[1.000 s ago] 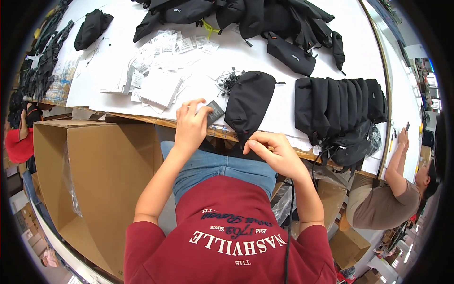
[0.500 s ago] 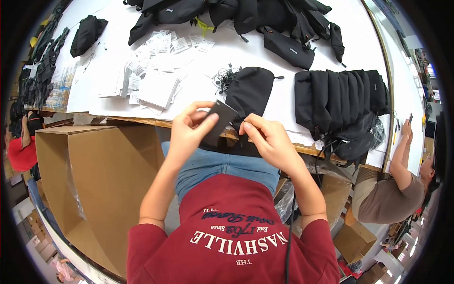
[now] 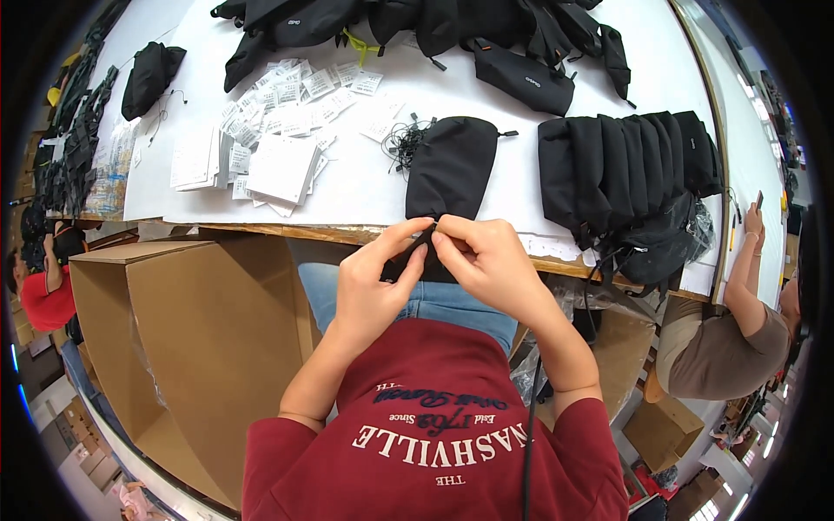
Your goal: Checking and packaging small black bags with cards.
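Observation:
My left hand (image 3: 378, 276) and my right hand (image 3: 488, 260) meet at the table's near edge, fingertips touching. Between my left thumb and fingers is a black flat card (image 3: 401, 262), mostly hidden by the fingers. My right thumb and forefinger are closed in a pinch; whatever small piece they grip is covered. Just beyond the fingertips a black fabric pouch (image 3: 453, 165) lies on the table, its near end reaching my hands and a short zip pull at its far right corner. Beside it sits a tangle of thin black tag strings (image 3: 402, 146).
White cards (image 3: 282, 167) lie in stacks, with loose printed labels (image 3: 300, 95) behind. A row of black pouches (image 3: 621, 169) stands right; more black bags (image 3: 330, 22) are heaped far back. An open cardboard box (image 3: 204, 330) is below left. A co-worker (image 3: 730, 347) sits at right.
My hands have come together, the right moving a little left. The black card, broadly visible before, is now turned and mostly hidden. The view has shifted slightly.

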`<control>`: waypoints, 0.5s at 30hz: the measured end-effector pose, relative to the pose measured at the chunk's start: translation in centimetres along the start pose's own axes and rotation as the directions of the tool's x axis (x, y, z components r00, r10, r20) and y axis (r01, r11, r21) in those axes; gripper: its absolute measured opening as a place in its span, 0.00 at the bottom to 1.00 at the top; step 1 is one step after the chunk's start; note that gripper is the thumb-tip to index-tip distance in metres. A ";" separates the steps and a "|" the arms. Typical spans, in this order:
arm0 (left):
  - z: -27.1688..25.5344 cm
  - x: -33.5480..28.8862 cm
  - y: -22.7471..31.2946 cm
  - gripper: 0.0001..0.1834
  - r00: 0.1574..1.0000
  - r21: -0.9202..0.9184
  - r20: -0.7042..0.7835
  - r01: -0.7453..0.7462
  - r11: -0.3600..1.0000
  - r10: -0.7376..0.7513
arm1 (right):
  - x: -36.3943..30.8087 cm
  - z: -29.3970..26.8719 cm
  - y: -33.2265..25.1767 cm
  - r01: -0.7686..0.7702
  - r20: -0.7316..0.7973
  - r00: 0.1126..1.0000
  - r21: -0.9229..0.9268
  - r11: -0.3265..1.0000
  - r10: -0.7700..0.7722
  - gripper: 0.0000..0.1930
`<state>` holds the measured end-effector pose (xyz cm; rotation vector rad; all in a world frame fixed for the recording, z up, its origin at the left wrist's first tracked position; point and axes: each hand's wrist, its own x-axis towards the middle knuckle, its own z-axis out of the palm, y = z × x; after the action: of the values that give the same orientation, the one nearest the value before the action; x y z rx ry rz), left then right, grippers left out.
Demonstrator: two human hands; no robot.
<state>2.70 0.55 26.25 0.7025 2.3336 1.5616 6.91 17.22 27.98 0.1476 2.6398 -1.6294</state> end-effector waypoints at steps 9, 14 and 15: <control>0.9 -0.4 -0.6 0.16 0.986 0.045 -0.085 -0.138 0.989 0.141 | -0.5 -0.7 0.6 -0.256 0.026 0.966 0.177 0.950 0.256 0.10; 0.8 -1.6 -0.1 0.13 0.986 -0.222 0.120 0.142 0.965 -0.117 | -2.2 -1.0 2.0 -0.419 0.228 0.906 0.377 0.826 0.356 0.10; 0.8 -2.1 -0.5 0.12 0.949 -0.324 0.221 0.288 0.901 -0.224 | -2.8 -0.9 2.4 -0.422 0.225 0.905 0.377 0.824 0.360 0.10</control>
<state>4.70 -0.08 25.37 0.4085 1.8579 1.6555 9.97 18.94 26.50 0.5260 1.9431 -1.9284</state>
